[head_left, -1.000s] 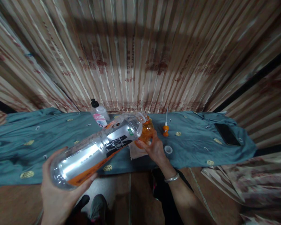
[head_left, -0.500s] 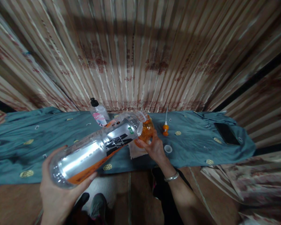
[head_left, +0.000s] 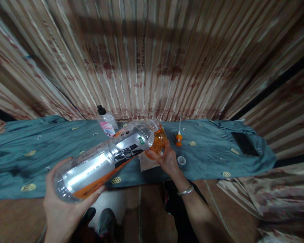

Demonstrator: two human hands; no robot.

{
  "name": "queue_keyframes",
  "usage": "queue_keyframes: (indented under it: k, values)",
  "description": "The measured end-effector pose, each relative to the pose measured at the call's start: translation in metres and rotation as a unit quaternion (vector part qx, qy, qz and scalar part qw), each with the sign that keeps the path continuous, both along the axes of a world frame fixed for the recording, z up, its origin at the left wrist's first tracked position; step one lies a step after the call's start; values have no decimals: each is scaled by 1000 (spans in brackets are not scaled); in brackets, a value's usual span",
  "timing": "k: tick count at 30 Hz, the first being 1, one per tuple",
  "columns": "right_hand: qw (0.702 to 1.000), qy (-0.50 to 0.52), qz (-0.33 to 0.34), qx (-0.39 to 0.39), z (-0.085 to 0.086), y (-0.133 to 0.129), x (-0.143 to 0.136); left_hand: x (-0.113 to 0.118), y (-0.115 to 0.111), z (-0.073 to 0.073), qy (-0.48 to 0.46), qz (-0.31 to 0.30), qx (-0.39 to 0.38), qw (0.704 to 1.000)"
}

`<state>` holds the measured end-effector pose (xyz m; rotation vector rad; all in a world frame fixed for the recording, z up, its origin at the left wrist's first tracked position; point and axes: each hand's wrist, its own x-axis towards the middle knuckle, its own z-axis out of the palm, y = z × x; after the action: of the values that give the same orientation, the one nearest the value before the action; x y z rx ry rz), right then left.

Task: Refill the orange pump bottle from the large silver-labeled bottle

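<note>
My left hand (head_left: 66, 199) is wrapped round the base of a large clear bottle (head_left: 103, 162) with a silver, black and orange label. This bottle is tilted, its neck pointing right and up, with its mouth at the top of a small orange bottle (head_left: 159, 141). The fingers of my right hand (head_left: 168, 160) hold the orange bottle from its right side. Beneath the orange bottle lies a pale cloth (head_left: 147, 163). An orange pump head (head_left: 179, 138) with a thin tube lies to the right, and nearer me is a small white cap (head_left: 181, 160).
A clear bottle with a black top and pink label (head_left: 107, 123) stands at the back left. A dark phone (head_left: 244, 144) lies at the right on the green cloth-covered surface (head_left: 205, 162). Pleated curtains (head_left: 152, 60) hang behind.
</note>
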<state>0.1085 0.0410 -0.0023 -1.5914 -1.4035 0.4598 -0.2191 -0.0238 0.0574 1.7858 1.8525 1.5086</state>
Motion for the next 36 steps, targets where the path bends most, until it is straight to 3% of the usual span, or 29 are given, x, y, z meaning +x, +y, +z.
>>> queue_keyframes:
  k: [9,25,36]
  values:
    - [1000,-7,-12,-2,-2,1,-2,1,1,-3,-4,11,5,1000]
    - [1000,-24,-6,15,-7,1,1,-2,4,-5,37,-24,36,998]
    - [1000,-10,-4,2,-7,0,1,-1,1,-8,4,-26,9,1000]
